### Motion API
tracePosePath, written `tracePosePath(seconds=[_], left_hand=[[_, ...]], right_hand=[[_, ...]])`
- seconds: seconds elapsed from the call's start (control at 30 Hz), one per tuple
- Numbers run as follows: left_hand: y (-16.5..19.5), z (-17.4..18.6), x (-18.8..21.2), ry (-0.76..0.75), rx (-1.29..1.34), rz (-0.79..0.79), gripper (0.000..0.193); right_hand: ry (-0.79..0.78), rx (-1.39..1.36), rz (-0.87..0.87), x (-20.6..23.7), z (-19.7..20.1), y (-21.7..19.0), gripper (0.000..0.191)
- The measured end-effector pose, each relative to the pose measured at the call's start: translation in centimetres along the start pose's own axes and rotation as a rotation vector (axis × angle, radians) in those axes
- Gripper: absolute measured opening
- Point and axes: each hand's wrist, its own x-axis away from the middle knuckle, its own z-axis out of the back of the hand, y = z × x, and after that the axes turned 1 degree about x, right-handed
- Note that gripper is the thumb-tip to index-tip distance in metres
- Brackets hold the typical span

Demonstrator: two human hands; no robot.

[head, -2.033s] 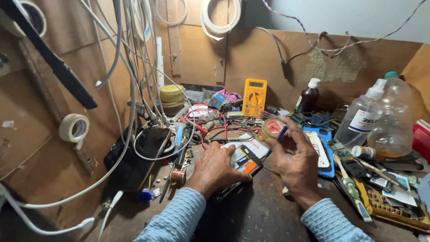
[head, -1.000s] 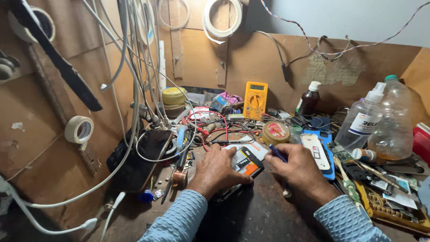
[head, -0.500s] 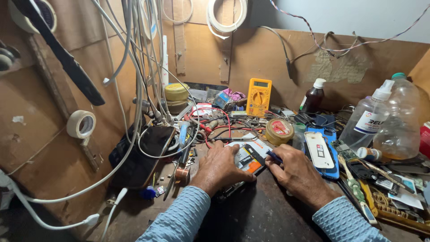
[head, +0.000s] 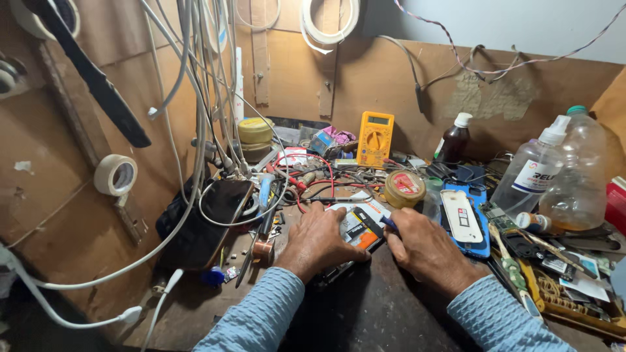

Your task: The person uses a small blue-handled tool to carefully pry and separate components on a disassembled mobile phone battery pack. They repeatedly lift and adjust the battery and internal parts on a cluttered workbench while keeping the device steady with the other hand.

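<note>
**Both hands on the opened phone**

The dark worktop [head: 365,313] spreads under your forearms, cluttered beyond your fingers. Past your right hand [head: 427,246] stand two clear plastic bottles [head: 561,173], and just beside its knuckles lies a blue-cased phone [head: 464,220] face down. Beyond your left hand [head: 318,240], a yellow multimeter [head: 375,138] leans against the back wall. The opened phone [head: 355,228] lies between your hands; your left hand presses flat on its near edge, fingers curled over it. Your right hand is closed around a small blue-handled tool [head: 389,223], its tip touching the phone. A round tin [head: 403,188] sits just beyond that tool.
</note>
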Motion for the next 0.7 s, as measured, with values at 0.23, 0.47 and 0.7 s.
tracePosePath(seconds=[0.23,0.47,0.7], left_hand=[[0.1,0.0,0.1,0.01,0.01,0.005,0.093],[0.1,0.1,0.1,-0.005,0.012,0.01,0.096],[0.0,0.0,0.2,0.028,0.02,-0.009,0.095]], right_hand=[[0.009,-0.052,-0.099,0.2,-0.6,0.6,0.027],[-0.027,-0.121,-0.182,0.3,1.1,0.0,0.03],[0.026,-0.122,-0.187,-0.1,1.3,-1.6,0.033]])
